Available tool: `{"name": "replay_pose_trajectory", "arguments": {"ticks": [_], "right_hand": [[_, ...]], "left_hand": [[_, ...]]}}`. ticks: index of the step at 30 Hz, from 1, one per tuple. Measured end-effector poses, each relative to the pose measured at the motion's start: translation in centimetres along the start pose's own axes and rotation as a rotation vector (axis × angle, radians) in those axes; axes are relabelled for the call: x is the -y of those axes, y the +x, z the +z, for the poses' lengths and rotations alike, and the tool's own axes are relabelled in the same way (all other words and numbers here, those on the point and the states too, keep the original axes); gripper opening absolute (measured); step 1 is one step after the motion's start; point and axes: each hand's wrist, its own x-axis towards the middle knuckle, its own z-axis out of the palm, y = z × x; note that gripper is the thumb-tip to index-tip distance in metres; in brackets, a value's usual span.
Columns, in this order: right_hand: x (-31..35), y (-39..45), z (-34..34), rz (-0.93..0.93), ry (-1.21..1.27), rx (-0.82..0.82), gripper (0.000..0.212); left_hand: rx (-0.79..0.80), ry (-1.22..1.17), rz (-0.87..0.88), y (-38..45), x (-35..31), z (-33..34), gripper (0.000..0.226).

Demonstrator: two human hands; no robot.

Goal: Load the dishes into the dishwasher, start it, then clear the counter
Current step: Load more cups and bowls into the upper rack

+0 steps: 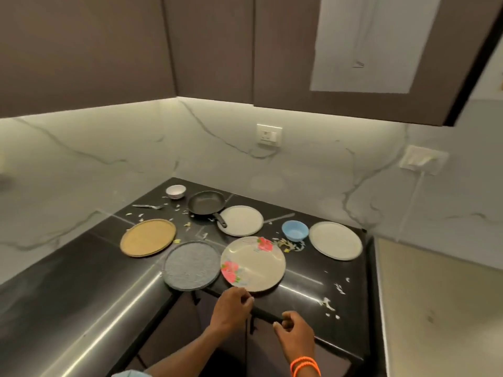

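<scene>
Dirty dishes lie on the black counter (313,270): a floral plate (253,263), a grey plate (190,265), a tan plate (148,237), two white plates (241,220) (335,240), a blue bowl (295,230), a black frying pan (206,205), a small white bowl (176,191) and a fork (148,206). Just below the counter's front edge runs a black bar handle (266,316). My left hand (231,308) curls round its left end, close to the floral plate's rim. My right hand (295,333) grips its right end.
White food scraps (329,303) are scattered over the counter. Dark cabinet fronts (261,349) sit under the counter's edge. Upper cabinets (212,47) hang overhead, and sockets (269,135) are on the marble backsplash. A beige floor (435,308) lies to the right.
</scene>
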Motion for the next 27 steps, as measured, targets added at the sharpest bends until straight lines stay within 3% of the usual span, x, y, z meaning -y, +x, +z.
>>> {"name": "replay_pose_trajectory", "arguments": {"ticks": [8, 16, 23, 27], "right_hand": [[7.4, 4.5, 8.6, 0.014, 0.046, 0.072, 0.023], [13.8, 12.9, 15.2, 0.027, 0.018, -0.019, 0.016], [19.8, 22.0, 21.4, -0.097, -0.196, 0.097, 0.009], [22.7, 26.2, 24.9, -0.065, -0.498, 0.253, 0.030]], "left_hand": [[-0.087, -0.014, -0.205, 6.7, 10.3, -6.6, 0.019], [-0.118, -0.125, -0.246, 20.6, 17.2, -9.0, 0.030], [-0.177, -0.190, -0.292, 30.3, 20.3, -11.7, 0.020], [-0.266, -0.216, -0.392, 34.4, 22.3, -13.9, 0.013]]}}
